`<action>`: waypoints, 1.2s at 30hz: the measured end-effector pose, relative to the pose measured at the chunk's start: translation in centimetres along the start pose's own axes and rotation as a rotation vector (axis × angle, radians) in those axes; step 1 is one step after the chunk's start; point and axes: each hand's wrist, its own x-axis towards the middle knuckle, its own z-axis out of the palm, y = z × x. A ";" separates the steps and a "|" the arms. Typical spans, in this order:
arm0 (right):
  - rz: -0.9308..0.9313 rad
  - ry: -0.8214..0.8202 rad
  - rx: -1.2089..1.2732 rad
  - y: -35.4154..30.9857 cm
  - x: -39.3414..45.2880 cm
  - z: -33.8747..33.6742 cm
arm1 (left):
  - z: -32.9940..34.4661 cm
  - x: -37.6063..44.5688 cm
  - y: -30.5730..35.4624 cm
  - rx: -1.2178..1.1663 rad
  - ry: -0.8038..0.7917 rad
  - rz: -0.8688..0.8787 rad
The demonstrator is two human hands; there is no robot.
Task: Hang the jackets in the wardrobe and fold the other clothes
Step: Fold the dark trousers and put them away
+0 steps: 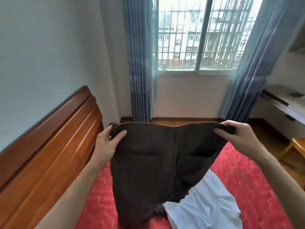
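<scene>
Trousers [158,166] pinched by left hand [105,146] and right hand [237,136], legs cut off below.

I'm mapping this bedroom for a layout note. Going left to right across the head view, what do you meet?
Wooden headboard → left hand → dark brown trousers held up at the waistband → right hand → white desk.
</scene>
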 end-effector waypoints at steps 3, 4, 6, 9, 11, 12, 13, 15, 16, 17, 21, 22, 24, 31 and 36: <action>-0.025 0.066 -0.046 -1.7 3.9 -3.6 | 2.0 3.3 4.6 0.015 0.059 0.093; -0.039 0.095 -0.080 -2.4 5.3 -4.6 | 2.6 4.5 6.0 0.010 0.086 0.112; -0.077 0.148 -0.177 -3.9 7.7 -6.3 | 3.8 6.6 8.6 0.045 0.139 0.158; -0.097 0.245 -0.262 -6.2 10.6 -8.1 | 5.4 9.0 11.6 0.052 0.202 0.164; -0.089 0.320 -0.295 -7.7 11.9 -8.8 | 6.6 10.1 13.3 0.045 0.262 0.179; -0.081 0.346 -0.296 -8.4 12.4 -9.0 | 7.2 10.5 14.0 0.024 0.281 0.190; -0.071 0.364 -0.292 -9.1 12.7 -9.1 | 7.8 10.6 14.8 0.006 0.292 0.202; -0.050 0.389 -0.281 -10.3 12.9 -8.9 | 9.1 10.4 16.0 0.012 0.310 0.230; -0.035 0.395 -0.264 -10.9 12.8 -8.7 | 9.8 10.3 16.2 0.027 0.305 0.238; -0.022 0.392 -0.236 -11.5 12.6 -8.3 | 10.5 10.0 16.4 0.039 0.301 0.243; -0.009 0.332 -0.125 -13.4 11.3 -5.9 | 13.3 8.6 16.1 0.064 0.276 0.259; -0.013 0.316 -0.118 -13.7 11.0 -5.3 | 14.0 8.2 16.0 0.059 0.263 0.255; -0.015 0.275 -0.078 -14.1 10.4 -4.0 | 15.3 7.4 16.1 0.032 0.228 0.229; -0.003 0.144 0.266 -14.7 8.6 -1.4 | 18.3 5.4 17.0 -0.023 0.157 0.206; -0.039 0.097 0.445 -15.6 8.6 -1.0 | 19.3 4.3 17.4 -0.047 0.082 0.240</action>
